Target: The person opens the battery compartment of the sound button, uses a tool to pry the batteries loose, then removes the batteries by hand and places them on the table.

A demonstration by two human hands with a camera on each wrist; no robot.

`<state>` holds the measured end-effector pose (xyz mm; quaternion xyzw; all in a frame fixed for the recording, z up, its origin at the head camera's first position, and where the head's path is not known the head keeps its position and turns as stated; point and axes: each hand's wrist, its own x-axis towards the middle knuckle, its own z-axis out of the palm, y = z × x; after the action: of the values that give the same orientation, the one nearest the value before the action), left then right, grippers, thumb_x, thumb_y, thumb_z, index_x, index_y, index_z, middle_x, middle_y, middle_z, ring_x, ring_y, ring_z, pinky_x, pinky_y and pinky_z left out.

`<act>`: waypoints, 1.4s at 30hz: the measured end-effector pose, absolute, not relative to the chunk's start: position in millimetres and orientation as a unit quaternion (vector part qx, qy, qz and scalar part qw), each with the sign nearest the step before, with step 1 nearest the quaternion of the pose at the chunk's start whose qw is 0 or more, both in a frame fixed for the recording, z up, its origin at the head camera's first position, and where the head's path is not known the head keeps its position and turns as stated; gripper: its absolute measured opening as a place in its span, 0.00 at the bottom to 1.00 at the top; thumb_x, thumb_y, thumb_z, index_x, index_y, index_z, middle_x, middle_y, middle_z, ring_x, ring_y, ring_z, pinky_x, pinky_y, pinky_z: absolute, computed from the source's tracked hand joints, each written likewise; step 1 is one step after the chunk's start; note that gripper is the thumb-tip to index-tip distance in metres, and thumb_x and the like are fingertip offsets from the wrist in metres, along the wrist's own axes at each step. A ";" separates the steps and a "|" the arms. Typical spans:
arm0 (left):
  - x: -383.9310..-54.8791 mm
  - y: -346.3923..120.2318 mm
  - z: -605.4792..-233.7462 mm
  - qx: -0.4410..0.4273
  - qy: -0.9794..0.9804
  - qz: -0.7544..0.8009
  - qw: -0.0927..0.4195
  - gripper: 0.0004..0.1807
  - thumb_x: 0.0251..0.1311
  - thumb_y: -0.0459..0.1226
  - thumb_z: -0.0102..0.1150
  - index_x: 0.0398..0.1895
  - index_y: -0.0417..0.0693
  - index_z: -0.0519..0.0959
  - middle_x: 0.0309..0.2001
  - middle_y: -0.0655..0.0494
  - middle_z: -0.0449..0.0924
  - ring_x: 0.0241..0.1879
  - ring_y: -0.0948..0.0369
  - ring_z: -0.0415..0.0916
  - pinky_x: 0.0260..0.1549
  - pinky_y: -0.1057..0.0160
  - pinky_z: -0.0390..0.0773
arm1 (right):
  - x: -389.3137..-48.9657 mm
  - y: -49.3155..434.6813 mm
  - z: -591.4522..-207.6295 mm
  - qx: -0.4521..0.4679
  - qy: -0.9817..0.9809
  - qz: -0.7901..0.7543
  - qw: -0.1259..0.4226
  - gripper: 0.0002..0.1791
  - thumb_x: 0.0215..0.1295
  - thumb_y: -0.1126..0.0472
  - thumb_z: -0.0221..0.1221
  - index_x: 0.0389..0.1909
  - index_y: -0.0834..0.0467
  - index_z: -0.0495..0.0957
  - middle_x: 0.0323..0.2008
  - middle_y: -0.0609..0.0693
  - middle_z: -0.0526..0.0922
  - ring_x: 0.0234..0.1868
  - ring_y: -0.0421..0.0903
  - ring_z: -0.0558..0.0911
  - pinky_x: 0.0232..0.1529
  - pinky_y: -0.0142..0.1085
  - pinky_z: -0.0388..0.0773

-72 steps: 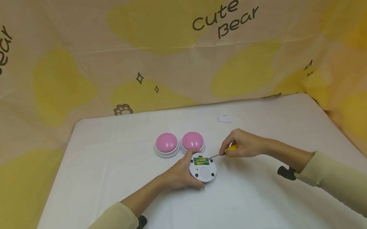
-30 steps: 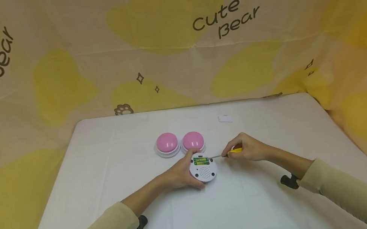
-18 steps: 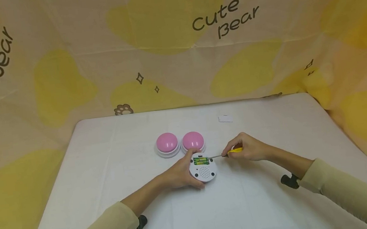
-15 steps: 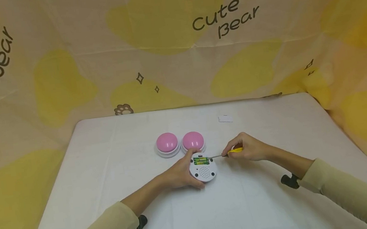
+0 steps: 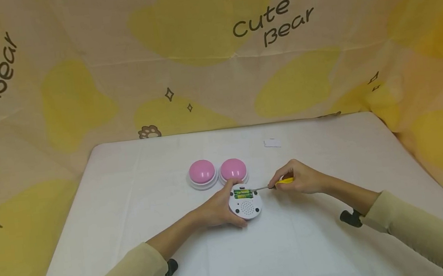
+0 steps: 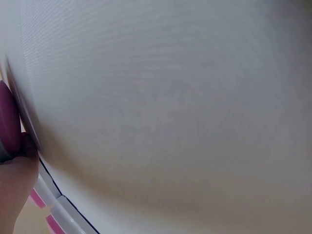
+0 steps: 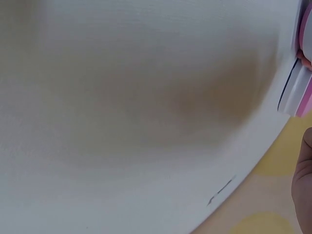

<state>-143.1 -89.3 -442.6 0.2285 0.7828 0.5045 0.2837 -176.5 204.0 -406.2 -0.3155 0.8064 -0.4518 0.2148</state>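
My left hand (image 5: 215, 210) grips a round white-based button light (image 5: 247, 208) by its rim, with its underside turned up. In its uncovered compartment lie green batteries (image 5: 243, 194), side by side. My right hand (image 5: 301, 178) holds a screwdriver by its yellow handle (image 5: 285, 181). The thin metal shaft (image 5: 261, 189) points left, and its tip meets the right end of the batteries. In the left wrist view, the light's pink dome (image 6: 9, 119) shows beside the left hand (image 6: 18, 187). Only part of the right hand (image 7: 303, 187) appears in the right wrist view; the screwdriver is out of sight there.
Two more pink-domed lights, one on the left (image 5: 202, 173) and one on the right (image 5: 233, 170), stand just behind the held one. A small white cover (image 5: 272, 143) lies farther back on the white table (image 5: 148, 178). A patterned yellow cloth (image 5: 205, 67) hangs behind.
Since the oldest frame, the right hand has shifted slightly right and down, and more of the yellow handle shows. The left hand and the light stay in place.
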 end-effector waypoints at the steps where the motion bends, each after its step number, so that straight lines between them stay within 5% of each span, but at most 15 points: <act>1: -143.1 -89.3 -442.6 0.228 0.783 0.505 0.284 0.60 0.40 0.36 0.82 0.74 0.48 0.51 0.61 0.54 0.71 0.55 0.60 0.72 0.62 0.55 0.66 | -176.6 204.4 -405.7 -0.316 0.806 -0.452 0.213 0.10 0.64 0.73 0.58 0.42 0.67 0.86 0.42 0.58 0.88 0.44 0.53 0.85 0.53 0.31 0.77; 21: -143.2 -88.1 -439.9 0.235 0.783 0.505 0.277 0.64 0.37 0.40 0.84 0.77 0.54 0.50 0.60 0.56 0.73 0.55 0.61 0.72 0.62 0.55 0.65 | -178.4 210.6 -402.1 -0.317 0.801 -0.461 0.213 0.09 0.64 0.73 0.59 0.42 0.68 0.85 0.41 0.61 0.87 0.43 0.55 0.85 0.51 0.31 0.78; 32: -141.7 -90.7 -438.3 0.257 0.777 0.496 0.289 0.56 0.48 0.38 0.76 0.77 0.52 0.51 0.57 0.57 0.74 0.48 0.61 0.74 0.52 0.61 0.72 | -177.4 218.3 -398.5 -0.308 0.816 -0.451 0.189 0.08 0.64 0.72 0.60 0.41 0.67 0.86 0.40 0.59 0.88 0.43 0.49 0.85 0.52 0.30 0.77; 42: -143.0 -89.8 -438.0 0.256 0.785 0.488 0.282 0.57 0.45 0.40 0.79 0.77 0.55 0.53 0.58 0.61 0.74 0.53 0.63 0.73 0.57 0.58 0.69 | -175.3 218.3 -393.4 -0.307 0.807 -0.467 0.192 0.08 0.65 0.71 0.61 0.42 0.69 0.85 0.40 0.63 0.87 0.42 0.50 0.84 0.49 0.32 0.79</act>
<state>-143.0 -89.8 -438.0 0.2558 0.7853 0.4884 0.2816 -175.3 218.3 -393.4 -0.3070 0.8067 -0.4670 0.1922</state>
